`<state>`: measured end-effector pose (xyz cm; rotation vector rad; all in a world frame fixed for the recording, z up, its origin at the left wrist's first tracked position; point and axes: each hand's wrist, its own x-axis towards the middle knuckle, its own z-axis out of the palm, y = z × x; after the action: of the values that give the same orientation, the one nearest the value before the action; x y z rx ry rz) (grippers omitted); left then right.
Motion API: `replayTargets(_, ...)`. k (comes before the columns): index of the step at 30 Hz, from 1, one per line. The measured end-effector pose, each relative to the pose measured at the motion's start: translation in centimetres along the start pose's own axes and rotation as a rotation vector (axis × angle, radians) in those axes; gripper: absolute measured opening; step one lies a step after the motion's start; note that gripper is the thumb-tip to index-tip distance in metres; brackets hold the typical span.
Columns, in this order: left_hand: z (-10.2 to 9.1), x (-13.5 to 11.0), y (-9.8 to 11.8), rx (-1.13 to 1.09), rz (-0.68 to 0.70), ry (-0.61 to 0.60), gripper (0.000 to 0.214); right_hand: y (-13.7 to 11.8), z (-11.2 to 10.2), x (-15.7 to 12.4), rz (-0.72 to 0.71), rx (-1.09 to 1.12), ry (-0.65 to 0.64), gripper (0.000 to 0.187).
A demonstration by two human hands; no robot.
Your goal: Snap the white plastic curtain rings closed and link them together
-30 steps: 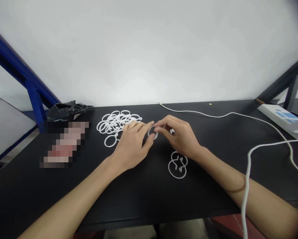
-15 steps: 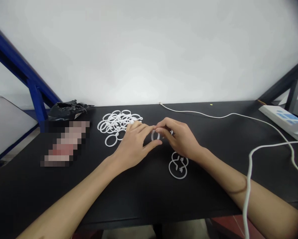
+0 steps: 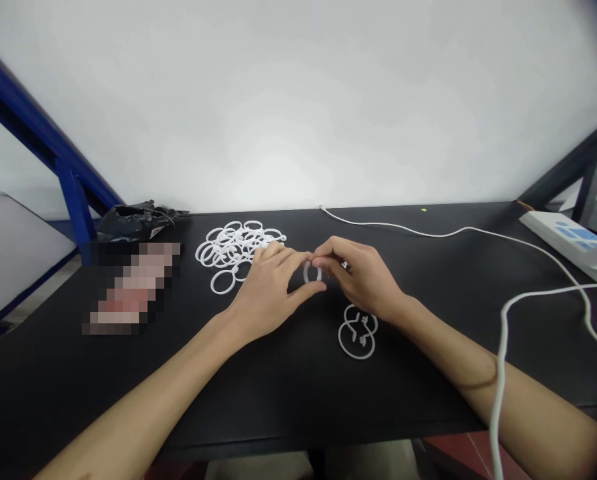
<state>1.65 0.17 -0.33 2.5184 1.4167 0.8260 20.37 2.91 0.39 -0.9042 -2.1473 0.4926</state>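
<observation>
Both hands meet over the middle of the black table (image 3: 288, 387). My left hand (image 3: 268, 293) and my right hand (image 3: 363, 277) each pinch the same small white plastic ring (image 3: 310, 273) between thumb and fingers. Behind my left hand lies a pile of several white rings (image 3: 231, 247). Two joined white rings (image 3: 357, 331) lie flat on the table just below my right wrist.
A black crumpled bag (image 3: 133, 220) sits at the back left beside a blue metal frame (image 3: 53, 160). A blurred patch (image 3: 128, 287) lies to the left. White cables (image 3: 498, 333) run across the right side, near a white device (image 3: 573, 243).
The ring between my fingers has turned and shifted slightly right, with my left thumb closing under it. My arms have barely moved.
</observation>
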Motion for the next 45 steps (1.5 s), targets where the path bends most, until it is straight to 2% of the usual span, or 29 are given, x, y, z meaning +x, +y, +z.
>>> replayTargets(2, 0.0, 0.1, -0.3, 0.025, -0.016, 0.017, 0.033, 0.2, 0.1, 0.0, 0.033, -0.001, -0.007, 0.012)
replayTargets(4, -0.2, 0.3, -1.0, 0.077, -0.051, 0.057, 0.035, 0.5, 0.2, 0.0, 0.078, -0.016, -0.036, 0.020)
replayTargets(6, -0.4, 0.5, -2.0, 0.180, -0.101, 0.109, 0.038, 0.9, 0.2, 0.1, 0.132, -0.053, -0.058, 0.029)
replayTargets(12, -1.1, 1.0, -5.2, 0.475, -0.261, 0.175, 0.046, 1.9, 0.1, 0.5, 0.214, -0.131, -0.037, 0.030)
replayTargets(17, -0.9, 1.7, -6.2, 0.431, -0.313, 0.141, 0.044, 2.4, 0.1, 0.4, 0.210, -0.157, -0.026, 0.028)
replayTargets(23, -0.6, 2.0, -7.1, 0.370, -0.305, 0.086, 0.039, 2.9, 0.0, 0.4, 0.224, -0.194, -0.035, 0.024)
replayTargets(28, -1.1, 1.7, -7.5, 0.367, -0.293, 0.134, 0.038, 3.2, -0.5, 0.6, 0.268, -0.212, -0.001, 0.025)
replayTargets(31, -1.3, 1.6, -6.7, 0.349, -0.244, 0.181, 0.035, 3.5, -0.8, 0.8, 0.303, -0.235, 0.039, 0.025)
replayTargets(34, -1.0, 1.2, -4.4, 0.262, -0.081, 0.185, 0.033, 3.9, -0.9, 0.9, 0.336, -0.266, 0.070, 0.025)
replayTargets(37, -0.2, 0.5, -1.1, 0.096, 0.200, 0.068, 0.028, 4.2, -0.9, 0.8, 0.359, -0.294, 0.083, 0.024)
replayTargets(40, 0.8, -0.2, 1.9, -0.035, 0.384, -0.110, 0.028, 4.5, -0.9, 0.7, 0.366, -0.305, 0.085, 0.023)
replayTargets(42, 1.3, -0.5, 2.9, -0.055, 0.440, -0.191, 0.033, 4.5, -0.8, 0.7, 0.369, -0.304, 0.078, 0.023)
replayTargets(45, 1.6, -0.6, 2.9, -0.028, 0.423, -0.238, 0.035, 4.5, -0.7, 0.7, 0.372, -0.303, 0.066, 0.023)
